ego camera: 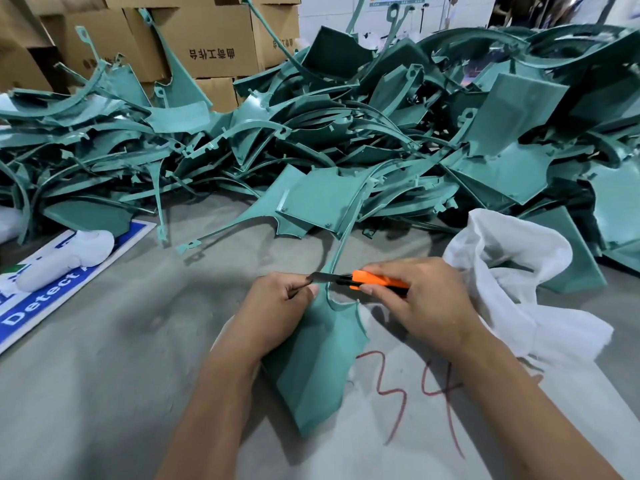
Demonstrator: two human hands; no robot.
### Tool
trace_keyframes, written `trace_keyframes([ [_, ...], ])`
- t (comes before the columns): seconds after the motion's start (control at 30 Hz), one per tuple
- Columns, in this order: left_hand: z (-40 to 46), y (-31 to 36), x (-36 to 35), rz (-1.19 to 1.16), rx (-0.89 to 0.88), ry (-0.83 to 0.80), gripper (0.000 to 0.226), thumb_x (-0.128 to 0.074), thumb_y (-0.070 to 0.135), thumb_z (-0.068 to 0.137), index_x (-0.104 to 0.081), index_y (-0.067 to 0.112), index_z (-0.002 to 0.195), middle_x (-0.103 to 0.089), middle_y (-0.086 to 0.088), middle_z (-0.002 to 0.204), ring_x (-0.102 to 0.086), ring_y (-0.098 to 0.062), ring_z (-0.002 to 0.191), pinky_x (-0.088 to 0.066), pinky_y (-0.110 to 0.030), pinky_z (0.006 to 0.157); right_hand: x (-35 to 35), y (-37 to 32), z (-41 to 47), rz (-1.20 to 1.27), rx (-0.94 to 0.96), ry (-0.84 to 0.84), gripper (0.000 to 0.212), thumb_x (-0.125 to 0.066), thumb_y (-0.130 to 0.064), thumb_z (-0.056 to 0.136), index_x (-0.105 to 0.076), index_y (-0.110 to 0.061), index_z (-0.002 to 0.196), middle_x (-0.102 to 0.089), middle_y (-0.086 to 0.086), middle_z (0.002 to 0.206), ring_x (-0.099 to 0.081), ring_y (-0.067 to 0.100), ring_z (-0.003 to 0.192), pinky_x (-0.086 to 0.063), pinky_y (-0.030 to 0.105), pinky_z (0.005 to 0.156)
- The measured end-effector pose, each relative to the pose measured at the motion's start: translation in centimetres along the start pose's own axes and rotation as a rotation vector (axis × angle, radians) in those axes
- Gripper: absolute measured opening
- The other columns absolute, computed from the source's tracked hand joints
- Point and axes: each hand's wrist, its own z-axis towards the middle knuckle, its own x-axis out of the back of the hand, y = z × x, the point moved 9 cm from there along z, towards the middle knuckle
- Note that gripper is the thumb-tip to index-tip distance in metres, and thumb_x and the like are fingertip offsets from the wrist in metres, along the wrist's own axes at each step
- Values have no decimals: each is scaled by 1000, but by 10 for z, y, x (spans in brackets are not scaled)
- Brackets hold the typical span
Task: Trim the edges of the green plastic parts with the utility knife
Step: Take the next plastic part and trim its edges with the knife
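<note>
Head view, looking down (close), forward

Orange utility knife (374,279) blade seemingly against held green plastic part (320,358)

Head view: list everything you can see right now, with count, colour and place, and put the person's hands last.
Held green part: one, teal green, centre foreground, gripped by the left hand.
Utility knife: one, orange body with dark blade out, in the right hand, blade across the part's narrow neck.
Pile of green parts: too many to count, teal green, across the whole middle.
Cardboard boxes: several, brown, stacked back left.
White bag: one, open, right of the hands.
Blue sign: one, blue and white, flat at left edge.
White bundle: one, lying on the sign.
Left hand: holds the part.
Right hand: holds the knife.
</note>
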Motion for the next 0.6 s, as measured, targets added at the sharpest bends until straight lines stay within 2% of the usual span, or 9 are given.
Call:
trace_keyframes([
  [0.07, 1, -1, 0, 13, -6, -10, 42, -62, 26, 100, -48, 10, 64, -32, 11, 53, -31, -6, 49, -25, -21, 49, 1, -3, 0, -2, 10, 40, 28, -71, -50, 92, -81, -35, 113, -80, -16, 99, -71, 6, 82, -62, 38, 70],
  [0.1, 1, -1, 0, 18, -7, -12, 41, -63, 26, 100, -53, 14, 62, -38, 13, 53, -35, -3, 49, -28, -19, 50, 3, -5, -1, -14, 15, 70, 28, -70, -50, 91, -81, -34, 111, -80, -16, 96, -70, 5, 78, -62, 37, 67],
  [0.17, -1, 1, 0, -28, -17, -28, 27, -64, 26, 99, -77, 34, 77, -65, 29, 69, -56, 13, 61, -40, -9, 60, 7, -3, -1, -27, -4, 122, 25, -71, -48, 92, -82, -33, 109, -79, -14, 92, -71, 10, 75, -61, 38, 64],
  [0.23, -6, 9, -3, -57, -43, -87, 38, -63, 26, 100, -72, 63, 92, -71, 36, 89, -63, 21, 80, -43, -2, 67, 15, 6, -1, -37, -55, 180, 20, -73, -44, 94, -81, -34, 110, -79, -13, 88, -70, 14, 72, -59, 39, 63],
  [0.3, -6, 10, -4, -24, -56, -96, 46, -62, 28, 101, -66, 73, 91, -71, 38, 88, -64, 20, 81, -42, -1, 66, 22, 14, -1, -82, -93, 232, 20, -73, -44, 94, -81, -35, 109, -77, -14, 83, -66, 12, 67, -57, 36, 61],
  [0.37, -6, 10, -2, -9, -45, -87, 40, -61, 29, 101, -66, 68, 94, -71, 38, 85, -65, 19, 80, -42, -1, 65, 27, 18, -2, -129, -128, 275, 21, -73, -44, 93, -81, -34, 110, -77, -13, 83, -66, 13, 67, -56, 34, 61],
  [0.47, -7, 8, -5, -39, -15, -114, 37, -60, 29, 101, -73, 61, 87, -70, 30, 71, -62, 16, 65, -41, -3, 58, 41, 22, -7, -197, -174, 422, 18, -78, -37, 92, -81, -30, 109, -78, -9, 88, -69, 17, 71, -53, 30, 61],
  [0.53, -8, 8, -7, -40, -3, -129, 33, -60, 28, 102, -76, 50, 82, -68, 25, 64, -59, 13, 59, -40, -6, 55, 52, 25, -11, -231, -220, 524, 17, -78, -34, 93, -82, -28, 108, -78, -5, 87, -68, 22, 72, -51, 33, 62],
  [0.6, -7, 7, -9, -40, 14, -132, 25, -60, 28, 102, -80, 36, 89, -73, 14, 69, -61, 7, 62, -50, -17, 60, 56, 25, -14, -257, -244, 572, 19, -76, -33, 95, -82, -24, 111, -78, -2, 90, -69, 26, 76, -53, 40, 69],
])
